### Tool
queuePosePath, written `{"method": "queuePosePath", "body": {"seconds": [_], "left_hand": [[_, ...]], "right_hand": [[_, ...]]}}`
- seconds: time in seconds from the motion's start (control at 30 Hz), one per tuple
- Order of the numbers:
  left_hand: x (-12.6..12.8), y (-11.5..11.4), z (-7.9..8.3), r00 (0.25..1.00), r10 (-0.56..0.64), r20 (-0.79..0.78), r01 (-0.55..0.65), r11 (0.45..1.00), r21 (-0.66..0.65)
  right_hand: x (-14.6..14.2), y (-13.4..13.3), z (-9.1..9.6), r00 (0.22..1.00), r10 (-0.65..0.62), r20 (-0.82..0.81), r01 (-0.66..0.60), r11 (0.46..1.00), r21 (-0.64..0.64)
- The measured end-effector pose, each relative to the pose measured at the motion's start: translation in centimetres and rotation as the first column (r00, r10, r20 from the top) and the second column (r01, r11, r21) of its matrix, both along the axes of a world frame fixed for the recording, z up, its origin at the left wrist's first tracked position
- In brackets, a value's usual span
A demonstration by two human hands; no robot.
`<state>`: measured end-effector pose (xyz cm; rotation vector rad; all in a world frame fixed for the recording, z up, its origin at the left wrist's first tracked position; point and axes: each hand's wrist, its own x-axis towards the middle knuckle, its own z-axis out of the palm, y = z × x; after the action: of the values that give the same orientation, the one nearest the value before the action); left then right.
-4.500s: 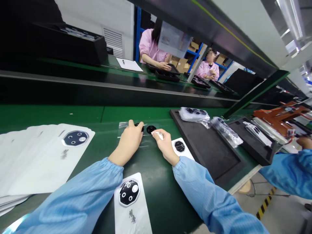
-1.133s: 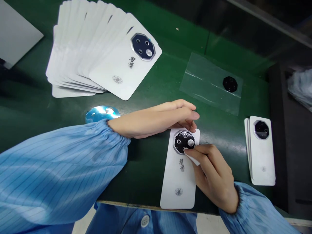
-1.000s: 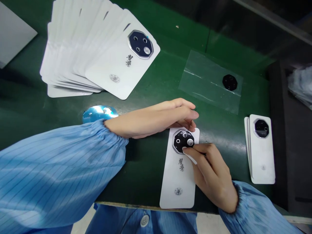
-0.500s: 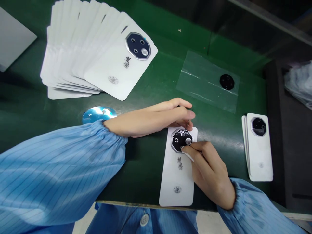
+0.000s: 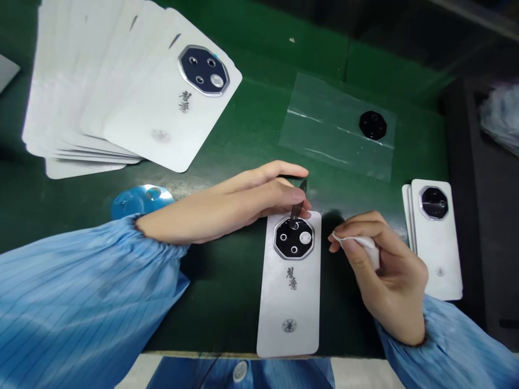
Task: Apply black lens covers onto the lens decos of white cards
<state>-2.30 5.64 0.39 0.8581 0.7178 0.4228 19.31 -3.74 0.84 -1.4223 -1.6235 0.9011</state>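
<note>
Along the green belt's front edge [image 5: 203, 352], hands [image 5: 243, 197] [image 5: 389, 270] flanking a white card [image 5: 288, 302].

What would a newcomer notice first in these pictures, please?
White phone-shaped cards stand out: a fanned stack at upper left and one card at centre, bearing a black octagonal camera cover. The left hand holds a dark tool to that cover; the right hand pinches a white wipe beside it.

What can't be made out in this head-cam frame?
Head view only:
Dark thin tool: grip hidden by the left hand, tip too small to read.
White wipe: mostly hidden by the right hand.
Fanned white cards: cut off by the top edge.
Plastic bag: cut off by the right edge.
</note>
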Motion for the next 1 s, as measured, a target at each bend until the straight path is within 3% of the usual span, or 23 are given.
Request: {"method": "queuePosePath", "body": {"seconds": [0.27,0.53,0.83,0.93,1.0], "left_hand": [[-0.3,0.0,0.2,0.994,-0.006,-0.108,0.012,0.998,0.054],[-0.2,-0.2,0.7,0.991,0.105,-0.079,-0.104,0.994,0.024],[-0.7,-0.9,1.5,0.965,0.255,-0.06,-0.24,0.951,0.193],[-0.9,-1.3,1.4,0.957,0.281,-0.068,-0.258,0.938,0.233],[-1.1,-1.5,1.3,0.957,0.284,-0.065,-0.257,0.928,0.269]], "right_hand": [[0.4,0.2,0.1,0.999,0.004,-0.036,-0.007,0.997,-0.082],[0.3,0.1,0.4,0.993,0.111,0.046,-0.108,0.992,-0.066],[0.7,0.1,0.5,0.981,0.171,0.095,-0.171,0.985,-0.002],[1.5,-0.4,0.8,0.952,0.265,0.152,-0.272,0.962,0.027],[2.0,-1.1,0.9,0.896,0.419,0.148,-0.423,0.906,-0.005]]}}
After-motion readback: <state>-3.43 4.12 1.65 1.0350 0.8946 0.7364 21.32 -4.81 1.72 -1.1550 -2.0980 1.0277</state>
